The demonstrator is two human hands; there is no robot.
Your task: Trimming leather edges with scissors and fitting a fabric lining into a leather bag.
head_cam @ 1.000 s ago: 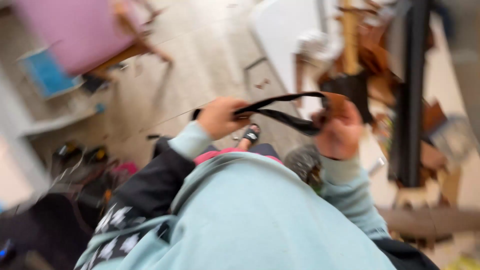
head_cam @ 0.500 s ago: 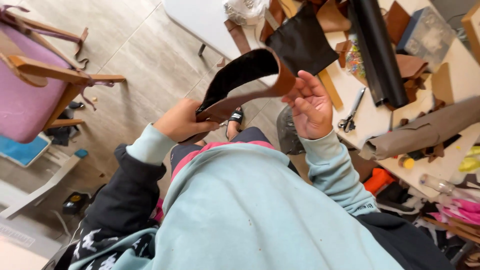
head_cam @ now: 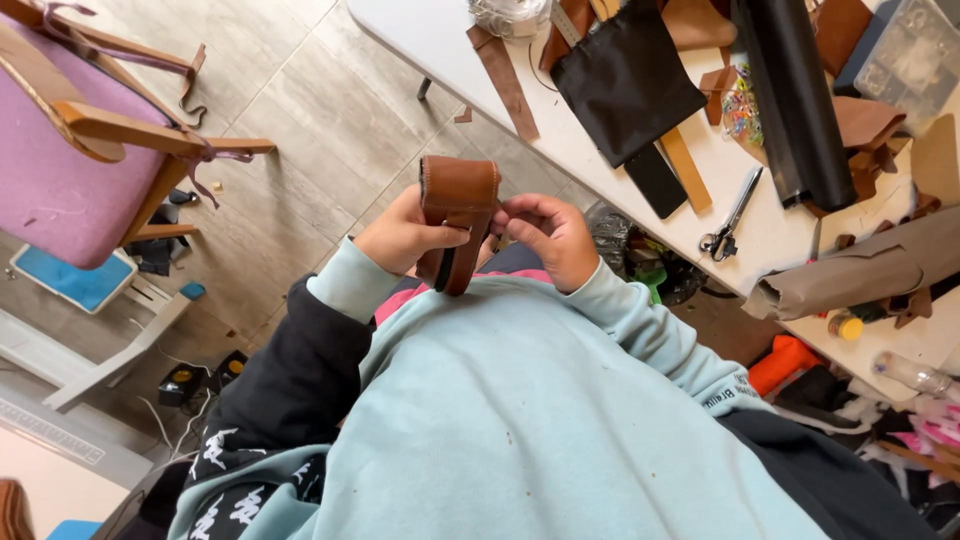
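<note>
Left hand (head_cam: 405, 235) clamped around folded brown leather strap (head_cam: 458, 215), held upright between both hands; right hand (head_cam: 545, 235) curled, fingertips seemingly pinching strap edge

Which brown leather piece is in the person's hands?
The folded brown leather strap with the dark inner side, gripped by the left hand and right hand; the other brown strips lie on the white table.

The brown leather strap (head_cam: 458, 215) hides the left hand's (head_cam: 400, 237) fingertips.
</note>
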